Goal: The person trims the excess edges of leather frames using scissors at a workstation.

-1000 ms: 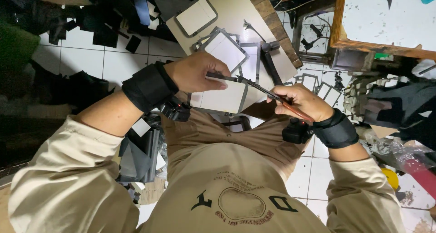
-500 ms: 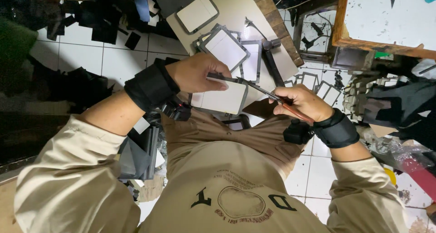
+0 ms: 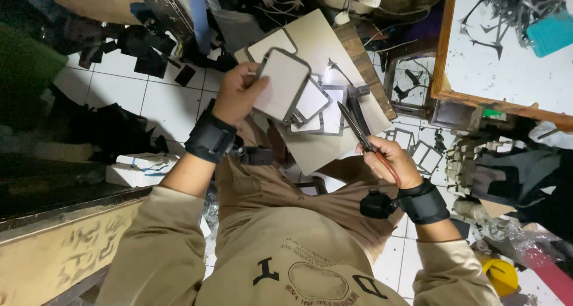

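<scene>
A pale rounded-rectangle panel with a dark rim (image 3: 284, 84) is being gripped by the left hand (image 3: 237, 94) and held above the beige board (image 3: 325, 43) resting on the lap. Scissors (image 3: 358, 127) are being clasped in the right hand (image 3: 391, 163), blades pointing up-left toward the panel. The panel is lying left of the blade tips, its long axis running diagonally; the left hand is nearer

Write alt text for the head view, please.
The left hand lifts a pale rounded-rectangle panel with a dark rim above a board strewn with similar pieces. The right hand holds scissors, blades pointing up, apart from the panel.
</scene>
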